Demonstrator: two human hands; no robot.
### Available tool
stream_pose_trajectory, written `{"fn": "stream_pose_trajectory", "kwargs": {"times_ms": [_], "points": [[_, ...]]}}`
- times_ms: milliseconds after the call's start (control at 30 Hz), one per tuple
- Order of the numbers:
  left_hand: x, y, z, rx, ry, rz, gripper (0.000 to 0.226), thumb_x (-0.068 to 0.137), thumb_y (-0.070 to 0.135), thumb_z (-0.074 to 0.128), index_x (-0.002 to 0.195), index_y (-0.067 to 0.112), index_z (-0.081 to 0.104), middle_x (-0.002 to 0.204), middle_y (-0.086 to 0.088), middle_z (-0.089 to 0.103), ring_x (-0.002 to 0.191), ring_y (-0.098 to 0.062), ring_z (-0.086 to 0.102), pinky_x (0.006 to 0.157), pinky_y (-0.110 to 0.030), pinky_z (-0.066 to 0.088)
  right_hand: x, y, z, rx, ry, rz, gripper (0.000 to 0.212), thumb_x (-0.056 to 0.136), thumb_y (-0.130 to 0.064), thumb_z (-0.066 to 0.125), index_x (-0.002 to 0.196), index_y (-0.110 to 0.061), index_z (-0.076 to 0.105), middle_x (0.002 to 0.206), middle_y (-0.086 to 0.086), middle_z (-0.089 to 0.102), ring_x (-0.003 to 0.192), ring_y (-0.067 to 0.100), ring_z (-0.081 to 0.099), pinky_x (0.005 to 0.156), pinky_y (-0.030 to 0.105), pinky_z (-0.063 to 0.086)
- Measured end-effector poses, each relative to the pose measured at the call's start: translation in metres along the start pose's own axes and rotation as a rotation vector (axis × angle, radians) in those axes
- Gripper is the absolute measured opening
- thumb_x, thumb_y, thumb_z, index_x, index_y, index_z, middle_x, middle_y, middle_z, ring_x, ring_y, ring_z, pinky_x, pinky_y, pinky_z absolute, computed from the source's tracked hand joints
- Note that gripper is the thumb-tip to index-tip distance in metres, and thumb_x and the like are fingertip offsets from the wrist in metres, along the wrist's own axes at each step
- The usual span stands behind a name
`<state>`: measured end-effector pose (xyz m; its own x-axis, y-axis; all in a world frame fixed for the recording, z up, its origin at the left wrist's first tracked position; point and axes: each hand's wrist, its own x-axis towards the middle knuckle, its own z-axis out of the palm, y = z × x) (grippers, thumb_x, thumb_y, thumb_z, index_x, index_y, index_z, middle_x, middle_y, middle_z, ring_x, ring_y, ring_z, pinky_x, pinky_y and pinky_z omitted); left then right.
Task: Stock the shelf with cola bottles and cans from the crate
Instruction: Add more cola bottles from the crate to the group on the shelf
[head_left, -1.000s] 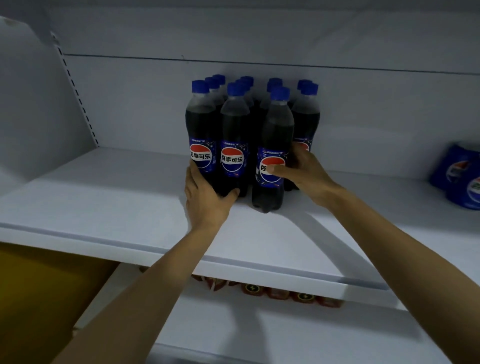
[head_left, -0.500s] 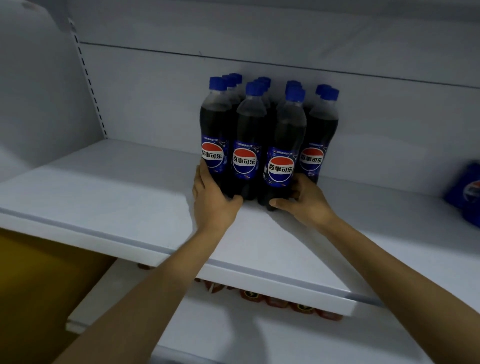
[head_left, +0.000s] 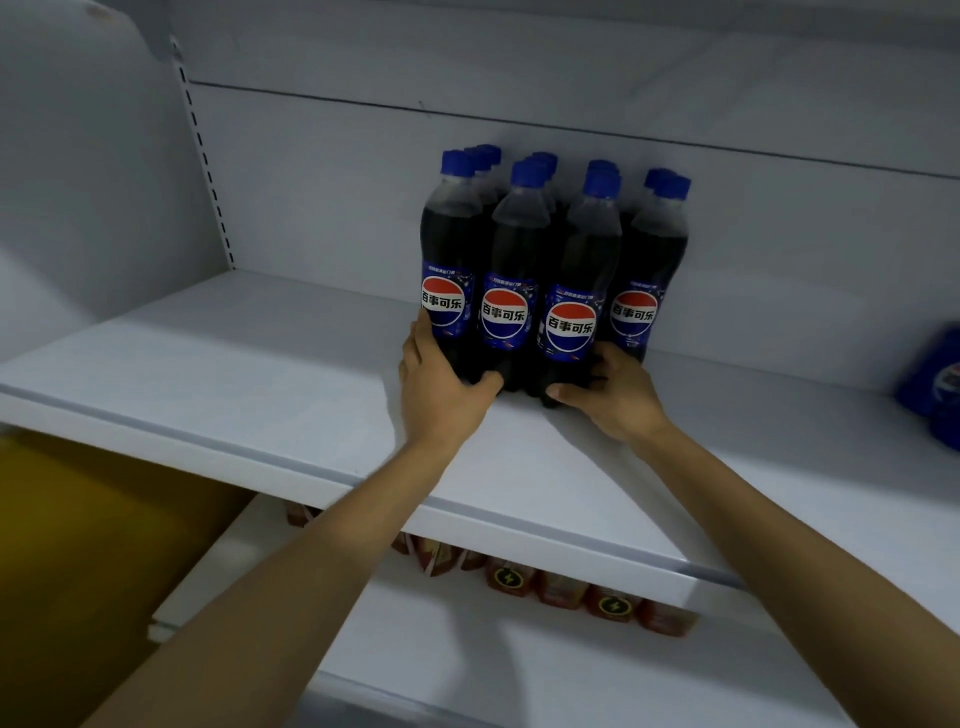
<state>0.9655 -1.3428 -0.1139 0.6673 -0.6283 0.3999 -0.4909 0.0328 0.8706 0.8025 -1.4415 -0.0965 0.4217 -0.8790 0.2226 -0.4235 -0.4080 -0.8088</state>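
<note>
Several cola bottles with blue caps and blue labels stand in tight rows on the white shelf (head_left: 208, 384), against its back wall. My left hand (head_left: 441, 395) wraps the base of the leftmost front bottle (head_left: 452, 244), fingers along its left side and thumb across the front. My right hand (head_left: 615, 400) grips the base of the third front bottle (head_left: 589, 249), thumb in front and fingers curled behind it. All the front bottles stand upright with labels facing me. No crate is in view.
Blue cola cans (head_left: 935, 379) sit at the shelf's far right edge of view. Red packets (head_left: 550, 587) line the lower shelf under the front lip. A yellow surface (head_left: 78, 545) lies at the lower left. The perforated upright (head_left: 208, 171) bounds the shelf's left.
The third front bottle, held forward of the group a second ago, now stands in line with the front row. My right hand slid down to its base; the left hand stayed put.
</note>
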Motion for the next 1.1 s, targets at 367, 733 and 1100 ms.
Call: {"fn": "stream_pose_trajectory", "kwargs": {"times_ms": [367,733,1100], "points": [[-0.002,0.006,-0.005,-0.027,-0.029,-0.036,0.087,0.070,0.026,0.072,0.145,0.023,0.028,0.140,-0.006,0.042,0.127,-0.026,0.043,0.104,-0.047,0.042,-0.004,-0.009,-0.004,-0.170,-0.048,-0.006,0.067,0.079,-0.028,0.076,0.137,-0.014,0.044,0.135,0.006,0.056,0.121,0.026,0.054,0.098,0.036,0.046],[-0.008,0.021,-0.042,-0.111,0.026,0.000,0.086,0.086,0.018,0.067,0.151,0.014,0.011,0.158,-0.003,0.016,0.144,-0.020,0.017,0.118,-0.039,0.022,-0.075,-0.053,0.024,0.404,0.083,0.081,0.067,0.086,-0.021,0.070,0.143,-0.015,0.036,0.142,0.003,0.045,0.130,0.018,0.043,0.101,0.029,0.038],[-0.084,-0.056,-0.212,0.103,0.346,0.045,0.081,0.086,0.020,0.065,0.150,0.014,0.015,0.156,-0.002,0.023,0.143,-0.013,0.021,0.118,-0.032,0.022,-0.164,-0.114,0.156,0.155,-0.366,-0.402,0.071,0.084,-0.046,0.066,0.145,-0.033,0.032,0.144,-0.021,0.036,0.131,-0.011,0.033,0.105,0.009,0.027]]}}
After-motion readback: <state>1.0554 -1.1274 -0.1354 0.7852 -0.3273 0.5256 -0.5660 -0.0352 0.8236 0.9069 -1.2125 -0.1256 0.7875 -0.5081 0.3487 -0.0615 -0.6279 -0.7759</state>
